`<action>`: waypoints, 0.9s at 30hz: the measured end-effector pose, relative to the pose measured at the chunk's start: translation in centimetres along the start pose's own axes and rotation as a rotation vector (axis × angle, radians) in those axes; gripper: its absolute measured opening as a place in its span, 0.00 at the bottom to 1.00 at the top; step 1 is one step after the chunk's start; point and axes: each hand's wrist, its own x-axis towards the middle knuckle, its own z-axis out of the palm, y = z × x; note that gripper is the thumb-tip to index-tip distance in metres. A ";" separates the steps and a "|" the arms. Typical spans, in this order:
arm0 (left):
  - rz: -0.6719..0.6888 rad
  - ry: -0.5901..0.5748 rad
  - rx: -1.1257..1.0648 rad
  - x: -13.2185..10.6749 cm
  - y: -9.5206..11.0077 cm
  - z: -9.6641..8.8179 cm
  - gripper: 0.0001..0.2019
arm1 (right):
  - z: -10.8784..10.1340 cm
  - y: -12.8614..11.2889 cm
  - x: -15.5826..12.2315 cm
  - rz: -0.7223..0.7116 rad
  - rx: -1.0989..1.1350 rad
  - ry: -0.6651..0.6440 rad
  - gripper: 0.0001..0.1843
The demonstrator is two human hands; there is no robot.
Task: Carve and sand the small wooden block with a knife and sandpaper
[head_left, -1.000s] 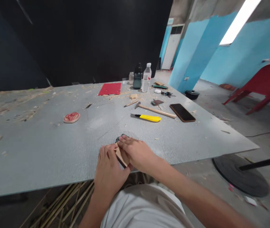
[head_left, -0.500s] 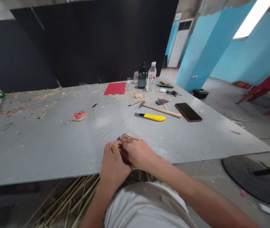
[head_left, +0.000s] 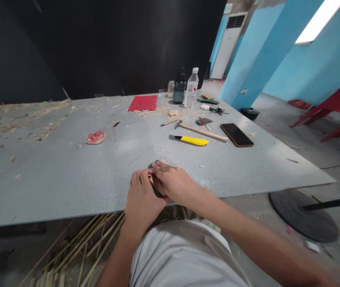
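Both hands meet at the near edge of the grey table (head_left: 53, 175). My left hand (head_left: 141, 195) is closed around a small flat wooden piece (head_left: 152, 181), of which only a sliver shows between the hands. My right hand (head_left: 172, 183) lies over the same piece with its fingers pressed down, fingertips on a dark object (head_left: 153, 164) that peeks out beyond them. I cannot make out what the dark object is.
Further back lie a yellow utility knife (head_left: 191, 140), a hammer (head_left: 201, 131), a phone (head_left: 236, 134), a carved red-painted wooden disc (head_left: 96, 137), a red sheet (head_left: 143, 103) and two bottles (head_left: 185, 85). Wood shavings litter the far side. Bamboo strips (head_left: 83, 251) lie under the table, a red chair (head_left: 337, 107) stands right.
The hands closed tighter over the wooden piece, which showed more a second ago. The view shifted slightly; the hands stay at the same spot on the table edge.
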 end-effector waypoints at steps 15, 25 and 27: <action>0.033 0.008 0.055 0.2 -0.1 0.0 0.34 | 0.2 1.2 -0.9 0.052 -0.036 -0.001 0.28; 0.034 0.053 0.060 0.2 0.0 0.2 0.27 | -0.1 -0.4 -7.3 -0.012 -0.020 0.042 0.31; 0.055 0.057 0.060 0.1 -0.1 0.2 0.27 | -0.3 -0.8 -8.2 0.002 -0.011 0.028 0.31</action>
